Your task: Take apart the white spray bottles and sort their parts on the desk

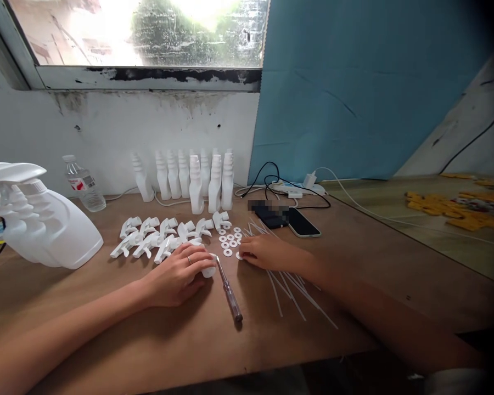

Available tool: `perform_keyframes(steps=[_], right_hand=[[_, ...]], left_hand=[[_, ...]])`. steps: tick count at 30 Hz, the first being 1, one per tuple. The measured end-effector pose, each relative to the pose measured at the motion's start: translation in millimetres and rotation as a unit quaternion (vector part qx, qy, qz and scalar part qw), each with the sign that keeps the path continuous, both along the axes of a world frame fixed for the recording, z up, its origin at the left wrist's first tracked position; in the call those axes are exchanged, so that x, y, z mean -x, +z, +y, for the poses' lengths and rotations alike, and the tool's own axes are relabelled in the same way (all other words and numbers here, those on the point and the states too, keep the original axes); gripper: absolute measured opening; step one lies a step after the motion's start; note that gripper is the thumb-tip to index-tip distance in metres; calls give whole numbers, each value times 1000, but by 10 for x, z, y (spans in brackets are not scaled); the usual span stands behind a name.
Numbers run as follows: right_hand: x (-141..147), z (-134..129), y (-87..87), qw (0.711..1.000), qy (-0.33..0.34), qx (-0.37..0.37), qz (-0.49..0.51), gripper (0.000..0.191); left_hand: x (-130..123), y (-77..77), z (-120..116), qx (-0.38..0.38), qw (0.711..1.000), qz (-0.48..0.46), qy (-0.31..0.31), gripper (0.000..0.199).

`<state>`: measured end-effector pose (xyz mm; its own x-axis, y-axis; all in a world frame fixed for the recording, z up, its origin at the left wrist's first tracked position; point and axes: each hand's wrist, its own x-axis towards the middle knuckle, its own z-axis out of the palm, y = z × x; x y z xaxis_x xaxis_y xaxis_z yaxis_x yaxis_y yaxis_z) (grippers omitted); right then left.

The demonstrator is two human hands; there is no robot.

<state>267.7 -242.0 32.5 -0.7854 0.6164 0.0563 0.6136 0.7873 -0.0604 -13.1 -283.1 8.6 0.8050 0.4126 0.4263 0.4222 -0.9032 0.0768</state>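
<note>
My left hand (183, 274), with a ring on one finger, is closed around a white trigger spray head (208, 271); most of that part is hidden under my fingers. My right hand (261, 252) is closed at the fingertips on a white ring washer (239, 255) at the edge of a group of similar washers (230, 237). Thin white dip tubes (290, 293) lie under and around my right wrist. Between my hands a screwdriver (233, 302) with a clear purplish handle rests on the table. Several more spray heads (148, 241) lie in rows beyond my left hand.
White spray bottles (195, 189) stand by the wall, and larger ones (72, 236) are at the left. A clear water bottle (86, 189) leans behind them. Two phones (302, 222), cables and a power strip (313, 187) lie at the back right. The table's edge (189, 378) runs in front.
</note>
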Motion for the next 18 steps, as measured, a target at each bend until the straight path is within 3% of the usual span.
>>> perform_keyframes(steps=[6,12,18], right_hand=[[-12,-24,-10,997,54,-49,-36,19],[26,-21,-105,984,82,-135,-80,20],[102,-85,-62,969,86,-221,67,19]], left_hand=[[-8,-111,-77,-6,997,-80,-10,40],[-48,-69,-290,138,976,-168,17,38],[-58,-143,-287,208,961,-180,40,39]])
